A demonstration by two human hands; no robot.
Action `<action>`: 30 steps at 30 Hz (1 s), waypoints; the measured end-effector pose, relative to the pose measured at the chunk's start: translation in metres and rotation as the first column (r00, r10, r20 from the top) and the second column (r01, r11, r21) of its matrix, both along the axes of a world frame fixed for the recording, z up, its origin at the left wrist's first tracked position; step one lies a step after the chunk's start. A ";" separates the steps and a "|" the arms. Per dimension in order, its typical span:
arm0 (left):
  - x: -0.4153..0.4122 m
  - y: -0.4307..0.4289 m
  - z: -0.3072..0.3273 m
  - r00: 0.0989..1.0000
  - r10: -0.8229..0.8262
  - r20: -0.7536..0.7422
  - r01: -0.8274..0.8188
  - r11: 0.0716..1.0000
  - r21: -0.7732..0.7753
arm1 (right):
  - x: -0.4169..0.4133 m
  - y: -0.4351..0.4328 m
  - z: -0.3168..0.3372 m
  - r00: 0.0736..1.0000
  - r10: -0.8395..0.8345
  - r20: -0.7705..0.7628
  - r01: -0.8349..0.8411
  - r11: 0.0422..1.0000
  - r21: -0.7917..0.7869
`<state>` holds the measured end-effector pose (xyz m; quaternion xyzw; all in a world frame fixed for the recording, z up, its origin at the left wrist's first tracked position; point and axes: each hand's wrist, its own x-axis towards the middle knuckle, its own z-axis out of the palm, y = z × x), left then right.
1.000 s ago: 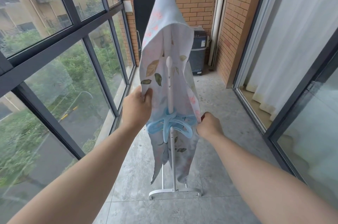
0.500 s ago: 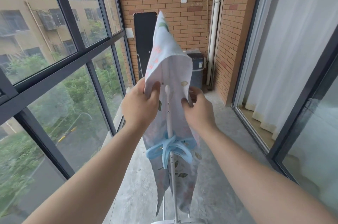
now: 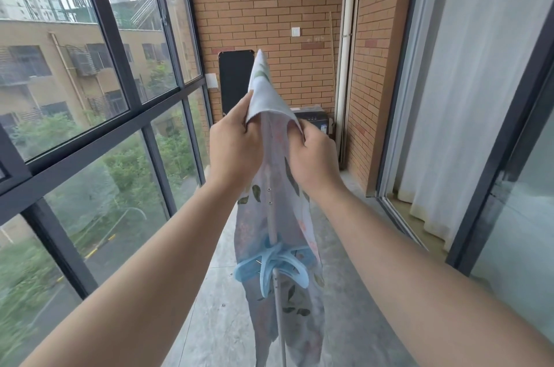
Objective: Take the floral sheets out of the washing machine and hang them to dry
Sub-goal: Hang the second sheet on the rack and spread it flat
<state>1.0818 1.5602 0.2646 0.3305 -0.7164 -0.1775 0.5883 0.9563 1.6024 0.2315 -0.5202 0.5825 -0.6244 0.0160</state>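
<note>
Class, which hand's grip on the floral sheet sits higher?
The left hand, on the window side; the right hand pinches the floral sheet slightly lower.

We find the left hand (image 3: pixel 232 146) and the right hand (image 3: pixel 314 156) each gripping the floral sheet (image 3: pixel 260 96) near its top, one on either side. We note the sheet draped over a white pole (image 3: pixel 278 321), hanging past a blue plastic fitting (image 3: pixel 271 264)

Brick wall (image 3: pixel 269 1), windows (image 3: pixel 90 72), white curtain (image 3: pixel 485 96)
</note>
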 end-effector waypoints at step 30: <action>0.010 0.076 -0.072 0.980 0.154 -0.123 -0.126 0.969 0.213 | -0.004 0.083 -0.048 0.991 0.113 0.076 -0.126 0.976 0.179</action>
